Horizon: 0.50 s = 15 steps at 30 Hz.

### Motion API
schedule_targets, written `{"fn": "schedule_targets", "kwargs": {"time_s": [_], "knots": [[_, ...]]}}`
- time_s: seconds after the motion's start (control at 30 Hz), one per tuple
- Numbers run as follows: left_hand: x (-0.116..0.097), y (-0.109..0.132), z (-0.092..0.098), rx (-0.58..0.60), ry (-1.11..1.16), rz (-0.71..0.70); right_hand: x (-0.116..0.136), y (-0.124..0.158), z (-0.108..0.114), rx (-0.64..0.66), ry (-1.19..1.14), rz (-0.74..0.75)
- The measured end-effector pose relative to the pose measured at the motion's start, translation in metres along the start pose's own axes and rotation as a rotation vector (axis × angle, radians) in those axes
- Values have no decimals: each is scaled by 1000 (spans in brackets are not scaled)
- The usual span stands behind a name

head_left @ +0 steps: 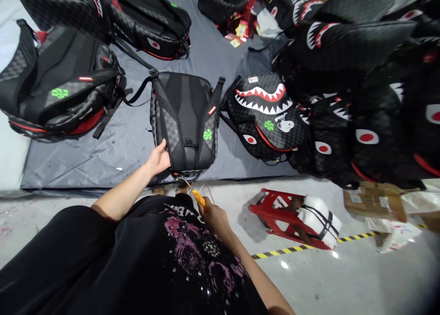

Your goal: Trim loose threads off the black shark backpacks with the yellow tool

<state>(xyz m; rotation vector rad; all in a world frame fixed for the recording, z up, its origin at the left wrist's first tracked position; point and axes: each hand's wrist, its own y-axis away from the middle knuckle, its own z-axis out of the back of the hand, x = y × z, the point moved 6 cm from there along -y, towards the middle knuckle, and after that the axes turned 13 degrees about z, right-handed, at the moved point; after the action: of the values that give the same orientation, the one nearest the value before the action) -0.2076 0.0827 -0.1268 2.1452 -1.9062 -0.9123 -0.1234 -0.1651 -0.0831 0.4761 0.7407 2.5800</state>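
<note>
"Where's the black backpack [185,106]?"
"Near edge of the surface [92,163], left of the shark-mouth bag [264,99]."
"And the hands?"
"The right hand [213,218] is wrapped around a yellow-handled tool [198,198]. The left hand [159,159] touches the backpack's near left side; fingers hidden, so I can't tell if it's pinching."

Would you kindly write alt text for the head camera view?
A person's left hand is at the lower left side of a black checkered backpack lying straps-up on a grey sheet, while the right hand holds a thin metal tool with a yellow handle near its bottom edge. Black backpacks printed with shark mouths crowd the right.
</note>
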Motion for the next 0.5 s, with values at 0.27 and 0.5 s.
{"fn": "schedule_targets", "kwargs": {"time_s": [0.27,0.5], "knots": [[63,52,22,-382,-1153,-296,-2,0,-4,15,23,-52],[87,18,3,-388,-1889,-178,-20,-2,-1,-3,15,-238]]}}
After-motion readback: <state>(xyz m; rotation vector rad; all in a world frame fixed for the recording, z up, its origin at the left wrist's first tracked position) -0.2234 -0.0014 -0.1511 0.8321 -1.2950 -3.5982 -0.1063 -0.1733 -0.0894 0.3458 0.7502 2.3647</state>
